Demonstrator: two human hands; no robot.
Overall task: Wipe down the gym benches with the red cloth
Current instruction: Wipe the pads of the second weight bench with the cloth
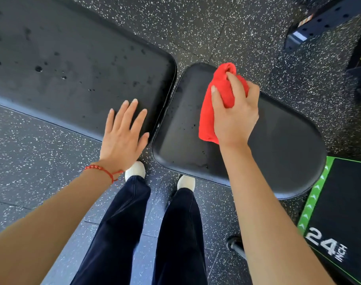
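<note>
A right hand (235, 114) grips a bunched red cloth (216, 103) over the seat pad (278, 145) at centre right of the frame, while the left hand (124, 132) — fingers straight and spread — rests flat on the long bench (68, 75) running to the upper left. That droplet-speckled pad lies left of the cloth — the wiping hand is likely nearer the seat.

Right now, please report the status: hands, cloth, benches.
Left hand open, flat on long black bench pad. Right hand grips bunched red cloth on short rounded black seat pad. Droplets on both pads. Nothing blocking.
</note>
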